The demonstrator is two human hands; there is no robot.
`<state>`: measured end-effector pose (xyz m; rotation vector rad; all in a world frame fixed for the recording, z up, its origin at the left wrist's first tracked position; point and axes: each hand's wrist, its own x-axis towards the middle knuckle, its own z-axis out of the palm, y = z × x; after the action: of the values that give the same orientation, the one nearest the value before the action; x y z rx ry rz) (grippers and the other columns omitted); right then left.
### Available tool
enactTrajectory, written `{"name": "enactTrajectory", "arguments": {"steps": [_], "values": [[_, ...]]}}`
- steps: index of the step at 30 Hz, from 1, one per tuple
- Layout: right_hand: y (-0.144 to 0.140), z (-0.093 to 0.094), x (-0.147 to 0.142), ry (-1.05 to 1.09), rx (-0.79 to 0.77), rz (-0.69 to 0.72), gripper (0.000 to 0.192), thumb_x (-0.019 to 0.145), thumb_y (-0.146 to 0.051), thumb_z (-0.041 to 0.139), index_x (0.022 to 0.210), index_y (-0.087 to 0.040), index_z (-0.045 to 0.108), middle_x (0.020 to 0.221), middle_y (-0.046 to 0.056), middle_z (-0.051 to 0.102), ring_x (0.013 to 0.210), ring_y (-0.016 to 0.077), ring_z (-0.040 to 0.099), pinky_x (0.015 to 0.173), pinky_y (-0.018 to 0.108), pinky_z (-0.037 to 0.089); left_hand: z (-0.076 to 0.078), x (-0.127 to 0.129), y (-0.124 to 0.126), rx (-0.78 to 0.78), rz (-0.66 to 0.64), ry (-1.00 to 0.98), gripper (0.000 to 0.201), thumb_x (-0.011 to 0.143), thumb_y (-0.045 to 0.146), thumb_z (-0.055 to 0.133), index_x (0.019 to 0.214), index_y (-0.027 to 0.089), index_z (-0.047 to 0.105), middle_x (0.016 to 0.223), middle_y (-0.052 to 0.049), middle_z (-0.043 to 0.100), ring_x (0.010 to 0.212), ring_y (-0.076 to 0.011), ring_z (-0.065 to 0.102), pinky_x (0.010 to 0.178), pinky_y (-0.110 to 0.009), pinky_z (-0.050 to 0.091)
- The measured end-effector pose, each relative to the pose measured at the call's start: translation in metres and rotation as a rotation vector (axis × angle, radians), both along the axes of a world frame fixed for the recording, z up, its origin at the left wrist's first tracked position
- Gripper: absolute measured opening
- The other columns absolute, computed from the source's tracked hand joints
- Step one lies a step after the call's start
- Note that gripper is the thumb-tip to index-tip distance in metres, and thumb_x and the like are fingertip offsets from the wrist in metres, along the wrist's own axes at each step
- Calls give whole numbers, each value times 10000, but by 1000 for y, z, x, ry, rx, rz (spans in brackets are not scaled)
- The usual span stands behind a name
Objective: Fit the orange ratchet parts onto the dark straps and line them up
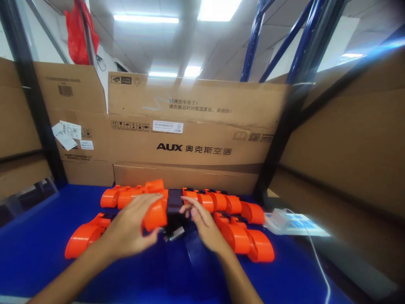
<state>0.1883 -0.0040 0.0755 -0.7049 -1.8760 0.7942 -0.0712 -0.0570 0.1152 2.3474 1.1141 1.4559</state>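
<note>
Head view: an orange part [155, 214] is grasped by the left hand [131, 230], fingers curled over its rounded top, near the middle of the blue desk [34, 249]. A dark block [174, 201] stands just beside that part, and its lower edge is touched by the fingertips of the right hand [205, 226], which is held loosely, not clenched. Rows of orange pieces [240, 228] are laid along the desk's far edge, on both sides of the hands. Cardboard boxes [196, 135] are stacked behind.
</note>
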Motion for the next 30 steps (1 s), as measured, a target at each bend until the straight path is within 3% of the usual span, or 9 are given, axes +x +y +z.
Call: {"name": "enactTrajectory", "arguments": {"steps": [3,6,8,11,15,19,24,27,30], "values": [[6,-3,2,53,-8,-96,502,1015,-542,310,1286,-231,596,979,66,688,862,206,611,771,326,497,18,-65,0,93,197,226,745,647,284,768,1358,316,548,1328,-52,609,1242,-367,489,1092,-542,320],[9,-5,2,75,-21,-142,502,1022,-525,298,1235,-216,631,943,67,693,822,203,605,721,316,490,31,-133,2,39,353,425,643,831,379,560,1445,346,371,1432,6,496,1300,-319,400,1081,-545,293],[9,-6,0,80,-23,-146,500,1023,-521,301,1214,-211,643,923,63,692,795,199,598,698,311,484,32,-174,8,6,388,452,615,850,410,510,1435,315,347,1449,-7,468,1292,-299,410,1064,-507,312],[10,-7,-1,114,-29,-152,502,1022,-522,301,1190,-205,653,880,57,691,739,190,582,664,304,471,19,-215,20,-91,425,448,625,777,468,603,1338,232,466,1300,-54,602,1132,-289,576,990,-477,395],[13,-8,-1,172,-38,-193,510,1020,-528,300,1152,-193,661,834,54,690,688,180,565,627,297,453,-10,-223,30,-306,286,310,702,759,418,652,1410,285,427,1242,-31,672,1080,-294,656,936,-472,463],[15,-9,0,197,-43,-208,501,1017,-527,317,1111,-180,666,800,54,682,663,169,552,599,282,434,-26,-213,33,-376,205,284,889,692,421,753,1479,384,343,1357,-9,626,1188,-326,610,973,-524,457],[14,-9,-1,246,-57,-201,515,1006,-554,331,1061,-180,680,782,57,690,639,168,554,579,280,421,-30,-225,28,-205,261,385,721,810,434,648,1473,402,368,1563,40,375,1430,-367,293,1079,-621,290],[13,-8,-3,292,-61,-213,537,1003,-564,327,1011,-174,696,761,65,694,636,173,561,578,285,418,-35,-224,10,-86,232,456,605,872,423,557,1445,482,371,1543,112,400,1392,-325,384,1069,-614,316],[13,-9,-3,333,-52,-232,558,997,-578,326,980,-166,703,702,61,680,621,175,560,576,288,415,-50,-211,-12,30,147,572,750,684,458,743,1382,490,469,1432,79,554,1251,-346,549,988,-621,422]]}}
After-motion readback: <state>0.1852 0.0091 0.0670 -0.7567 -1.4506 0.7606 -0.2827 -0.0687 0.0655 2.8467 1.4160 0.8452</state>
